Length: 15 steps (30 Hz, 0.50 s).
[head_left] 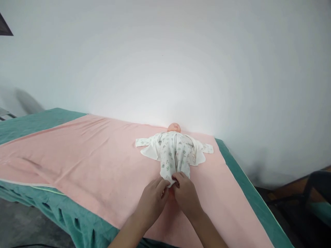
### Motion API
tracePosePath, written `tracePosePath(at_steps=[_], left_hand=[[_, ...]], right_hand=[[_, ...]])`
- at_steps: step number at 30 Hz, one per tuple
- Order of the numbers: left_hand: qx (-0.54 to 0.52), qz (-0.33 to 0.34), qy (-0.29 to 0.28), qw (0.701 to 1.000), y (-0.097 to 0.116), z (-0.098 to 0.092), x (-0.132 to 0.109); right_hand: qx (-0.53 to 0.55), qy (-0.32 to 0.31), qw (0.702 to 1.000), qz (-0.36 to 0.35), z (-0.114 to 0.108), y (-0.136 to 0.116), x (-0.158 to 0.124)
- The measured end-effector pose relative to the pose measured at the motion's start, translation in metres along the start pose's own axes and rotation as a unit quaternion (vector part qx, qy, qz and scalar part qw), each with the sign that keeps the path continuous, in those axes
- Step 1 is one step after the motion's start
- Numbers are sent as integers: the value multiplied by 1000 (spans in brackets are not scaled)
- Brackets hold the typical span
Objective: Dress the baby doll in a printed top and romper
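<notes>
A baby doll (174, 128) lies on its back on a pink sheet (90, 162), head toward the wall. It wears white printed baby clothes (173, 155): an open top with sleeves spread to both sides, and trousers over the legs. My left hand (152, 199) and my right hand (186, 194) meet at the near end of the trousers. Both pinch the cloth at the doll's feet, fingers closed on the hem.
The pink sheet covers a bed with a green cover (46, 120) showing at the left, front and right edges. A white wall (181, 62) stands right behind the doll's head. A dark chair (315, 193) stands on the floor at the right.
</notes>
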<state>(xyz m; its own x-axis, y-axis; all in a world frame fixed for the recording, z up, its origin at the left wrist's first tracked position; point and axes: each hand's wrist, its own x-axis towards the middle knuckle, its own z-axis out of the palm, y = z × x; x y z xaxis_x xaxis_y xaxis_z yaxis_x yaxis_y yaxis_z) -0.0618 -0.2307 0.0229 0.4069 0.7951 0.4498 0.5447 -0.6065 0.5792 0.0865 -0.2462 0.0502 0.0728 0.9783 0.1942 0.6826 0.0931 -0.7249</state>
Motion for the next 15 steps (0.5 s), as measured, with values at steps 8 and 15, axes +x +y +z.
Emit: tracePosePath(at_steps=[8,15], left_hand=[[-15,-163,-14,986,-19,20,-13],[-212,-229,-29,950,-10,29,-14]], right_hand=[[80,16,997,-10,-1,17,-6],[48,3,995,-84,6,13,-7]])
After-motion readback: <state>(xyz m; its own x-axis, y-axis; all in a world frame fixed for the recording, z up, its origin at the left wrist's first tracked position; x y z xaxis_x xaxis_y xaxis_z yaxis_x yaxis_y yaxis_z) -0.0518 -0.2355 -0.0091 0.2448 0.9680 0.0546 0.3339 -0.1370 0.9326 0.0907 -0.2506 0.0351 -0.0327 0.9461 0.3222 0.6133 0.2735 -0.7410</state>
